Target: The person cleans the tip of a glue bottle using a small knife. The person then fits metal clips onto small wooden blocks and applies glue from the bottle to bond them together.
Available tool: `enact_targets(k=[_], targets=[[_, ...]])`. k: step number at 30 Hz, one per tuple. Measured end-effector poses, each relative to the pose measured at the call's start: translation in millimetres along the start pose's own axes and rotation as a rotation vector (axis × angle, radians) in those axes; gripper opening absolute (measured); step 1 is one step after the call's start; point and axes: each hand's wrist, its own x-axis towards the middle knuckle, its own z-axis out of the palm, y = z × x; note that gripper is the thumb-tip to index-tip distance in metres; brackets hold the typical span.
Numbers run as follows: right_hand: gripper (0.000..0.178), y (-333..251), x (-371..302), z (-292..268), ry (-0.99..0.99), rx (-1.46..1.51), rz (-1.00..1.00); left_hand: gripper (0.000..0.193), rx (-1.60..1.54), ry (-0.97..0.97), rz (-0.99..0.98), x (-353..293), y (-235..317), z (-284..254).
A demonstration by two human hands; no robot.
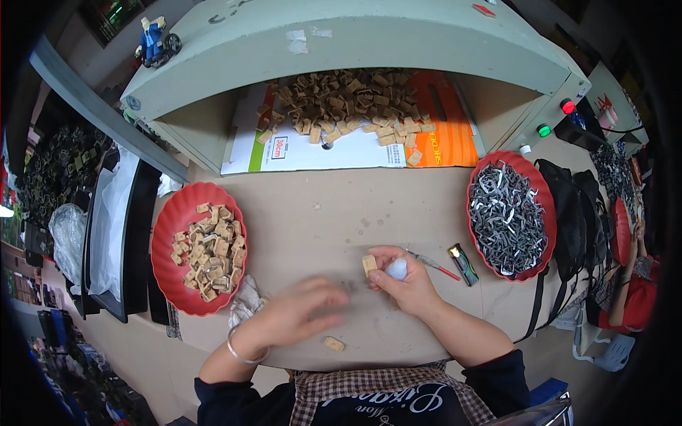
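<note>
Between the thumb and fingers of my right hand is a small tan block, held upright over the table. A pale bluish-white rounded piece shows in the same hand, and its kind I cannot make out. My left hand is to the left of it, smeared by motion, so its grip is unclear. One loose tan block lies at the table's near edge. More tan blocks, some with metal loops, fill part of a red scalloped bowl at left.
Silver and dark hooked metal pieces heap in a red bowl at right. A red-handled thin tool lies beside a black-and-green cylinder. Ahead, a grey-green cabinet shelters many tan blocks on cardboard. A crumpled cloth lies left.
</note>
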Motion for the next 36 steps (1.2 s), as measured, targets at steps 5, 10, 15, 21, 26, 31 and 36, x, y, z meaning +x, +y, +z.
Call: enact_targets(k=[5,10,15,21,26,31,36], targets=[[0.03,0,0,0,-0.016,0.012,0.003,0.021,0.334,-0.233,0.142,-34,-5,28],[0.032,-3,-1,0,-0.037,-0.002,0.028,0.018,0.364,-0.34,0.067,-31,-2,28],[0.032,0,-5,-5,-0.015,0.057,0.03,0.022,0.471,0.448,0.228,42,19,-34],[0.032,0,-3,-7,-0.029,0.126,-0.081,0.034,-0.38,0.374,-0.045,45,1,-10],[0.026,-3,-4,-7,-0.02,0.11,-0.053,0.035,-0.577,0.22,-0.162,28,-18,40],[0.015,-2,-8,-3,-0.113,-0.067,-0.04,0.027,-0.666,0.108,-0.087,27,-25,51],[0.014,-3,-7,-1,-0.016,-0.335,-0.156,0.022,-0.53,0.161,-0.123,16,-37,58]])
